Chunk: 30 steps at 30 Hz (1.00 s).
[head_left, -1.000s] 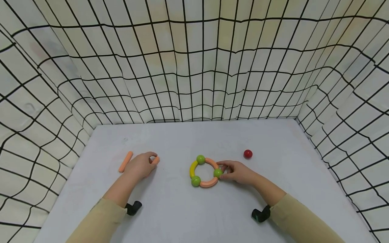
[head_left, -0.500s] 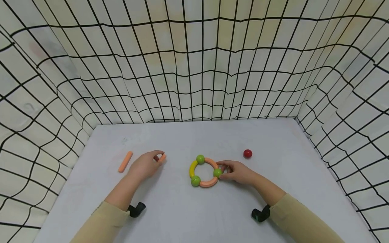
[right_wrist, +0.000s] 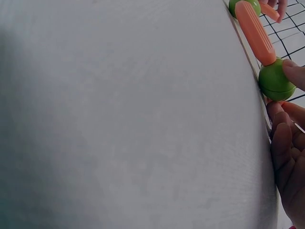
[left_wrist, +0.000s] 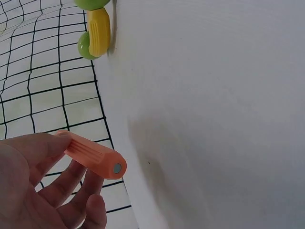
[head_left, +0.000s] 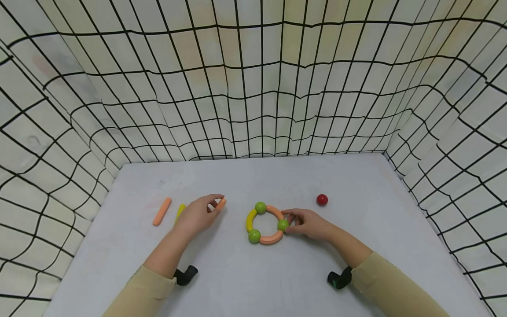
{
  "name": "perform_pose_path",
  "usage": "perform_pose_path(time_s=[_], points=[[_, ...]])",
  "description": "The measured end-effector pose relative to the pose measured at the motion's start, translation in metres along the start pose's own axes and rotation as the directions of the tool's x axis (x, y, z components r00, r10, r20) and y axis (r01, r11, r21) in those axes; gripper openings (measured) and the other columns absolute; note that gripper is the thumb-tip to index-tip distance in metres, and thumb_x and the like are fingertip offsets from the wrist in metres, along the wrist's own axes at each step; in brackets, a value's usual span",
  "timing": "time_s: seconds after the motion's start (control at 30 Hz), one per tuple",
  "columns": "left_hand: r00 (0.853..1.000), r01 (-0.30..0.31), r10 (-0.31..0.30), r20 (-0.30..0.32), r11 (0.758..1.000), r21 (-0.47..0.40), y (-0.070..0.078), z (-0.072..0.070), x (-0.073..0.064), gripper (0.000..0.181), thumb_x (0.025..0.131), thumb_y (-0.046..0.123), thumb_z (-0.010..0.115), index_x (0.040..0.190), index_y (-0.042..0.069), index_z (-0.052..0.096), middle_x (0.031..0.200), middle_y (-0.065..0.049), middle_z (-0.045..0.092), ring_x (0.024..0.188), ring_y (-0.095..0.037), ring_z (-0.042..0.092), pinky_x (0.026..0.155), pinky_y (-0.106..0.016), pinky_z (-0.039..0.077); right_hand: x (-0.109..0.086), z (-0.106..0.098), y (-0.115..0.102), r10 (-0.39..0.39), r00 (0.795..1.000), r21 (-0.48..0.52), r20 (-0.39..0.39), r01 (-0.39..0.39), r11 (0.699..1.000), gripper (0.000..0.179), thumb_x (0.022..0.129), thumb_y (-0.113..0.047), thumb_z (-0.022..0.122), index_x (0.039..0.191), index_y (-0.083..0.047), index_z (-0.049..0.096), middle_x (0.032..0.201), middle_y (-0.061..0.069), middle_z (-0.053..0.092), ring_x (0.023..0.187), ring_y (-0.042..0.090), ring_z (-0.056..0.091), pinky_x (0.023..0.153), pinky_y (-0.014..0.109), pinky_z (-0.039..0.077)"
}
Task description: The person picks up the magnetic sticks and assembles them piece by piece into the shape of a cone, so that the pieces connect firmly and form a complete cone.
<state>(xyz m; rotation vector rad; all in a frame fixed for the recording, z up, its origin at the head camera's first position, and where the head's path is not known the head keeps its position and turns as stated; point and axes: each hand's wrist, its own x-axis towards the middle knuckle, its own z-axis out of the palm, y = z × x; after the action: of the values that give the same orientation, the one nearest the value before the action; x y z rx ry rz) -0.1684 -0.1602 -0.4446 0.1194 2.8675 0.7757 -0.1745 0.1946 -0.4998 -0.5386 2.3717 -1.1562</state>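
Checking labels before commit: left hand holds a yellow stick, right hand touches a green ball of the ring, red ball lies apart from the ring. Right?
One fix: the stick in the left hand is orange, as the left wrist view shows. The right hand does touch a green ball of the ring, and the red ball lies apart from it.

Four orange bars point(head_left: 162, 212), two yellow bars point(head_left: 251, 220), three green balls point(head_left: 260, 208), one red ball point(head_left: 322, 200)

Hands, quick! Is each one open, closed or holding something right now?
Left hand: holding an orange stick.
Right hand: holding a green ball on the ring.
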Motion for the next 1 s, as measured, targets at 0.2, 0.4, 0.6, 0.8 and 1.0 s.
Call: perform_pose_path(time_s=[0.2, 0.4, 0.6, 0.8, 1.0], points=[[0.999, -0.051, 0.051, -0.002, 0.996, -0.075, 0.016, 0.005, 0.004, 0.045, 0.099, 0.048, 0.055, 0.140, 0.027, 0.057, 0.113, 0.004, 0.063, 0.096, -0.018, 0.058, 0.071, -0.033, 0.049, -0.001, 0.000, -0.001, 0.014, 1.000, 0.003, -0.002, -0.014, 1.000, 0.055, 0.088, -0.028, 0.076, 0.138, -0.015, 0.058, 0.100, -0.003, 0.061, 0.079, 0.016, 0.051, 0.065, 0.024, 0.041], [0.992, -0.128, 0.127, -0.020, 0.985, -0.113, 0.030, 0.011, 0.006, 0.044, 0.099, 0.038, 0.061, 0.142, 0.030, 0.054, 0.118, 0.004, 0.063, 0.102, -0.016, 0.059, 0.080, -0.037, 0.049, 0.001, 0.000, -0.001, 0.008, 1.000, 0.020, 0.003, -0.008, 1.000, 0.054, 0.089, -0.027, 0.076, 0.138, -0.014, 0.058, 0.101, -0.002, 0.061, 0.079, 0.017, 0.051, 0.065, 0.025, 0.041], [0.983, -0.186, 0.181, -0.041, 0.969, -0.165, 0.044, 0.017, 0.008, 0.046, 0.097, 0.026, 0.066, 0.142, 0.031, 0.054, 0.118, 0.005, 0.063, 0.102, -0.017, 0.060, 0.081, -0.037, 0.051, 0.002, 0.001, 0.000, 0.004, 1.000, 0.006, 0.007, -0.004, 1.000, 0.054, 0.089, -0.028, 0.075, 0.138, -0.014, 0.058, 0.100, -0.003, 0.061, 0.078, 0.016, 0.051, 0.064, 0.024, 0.041], [0.975, -0.221, 0.212, -0.065, 0.957, -0.187, 0.057, 0.021, 0.013, 0.045, 0.096, 0.024, 0.067, 0.140, 0.029, 0.056, 0.122, 0.004, 0.063, 0.101, -0.019, 0.062, 0.086, -0.036, 0.053, 0.002, 0.001, -0.002, 0.004, 1.000, 0.008, 0.006, -0.004, 1.000, 0.054, 0.089, -0.029, 0.075, 0.138, -0.014, 0.058, 0.100, -0.003, 0.061, 0.078, 0.016, 0.051, 0.063, 0.024, 0.040], [0.970, -0.242, 0.229, -0.083, 0.947, -0.211, 0.069, 0.024, 0.016, 0.044, 0.096, 0.025, 0.068, 0.138, 0.028, 0.057, 0.121, 0.004, 0.065, 0.100, -0.017, 0.063, 0.086, -0.036, 0.053, 0.000, 0.000, -0.004, 0.008, 1.000, 0.023, 0.007, -0.008, 1.000, 0.053, 0.089, -0.029, 0.075, 0.137, -0.013, 0.058, 0.100, -0.002, 0.061, 0.078, 0.017, 0.050, 0.063, 0.024, 0.040]])
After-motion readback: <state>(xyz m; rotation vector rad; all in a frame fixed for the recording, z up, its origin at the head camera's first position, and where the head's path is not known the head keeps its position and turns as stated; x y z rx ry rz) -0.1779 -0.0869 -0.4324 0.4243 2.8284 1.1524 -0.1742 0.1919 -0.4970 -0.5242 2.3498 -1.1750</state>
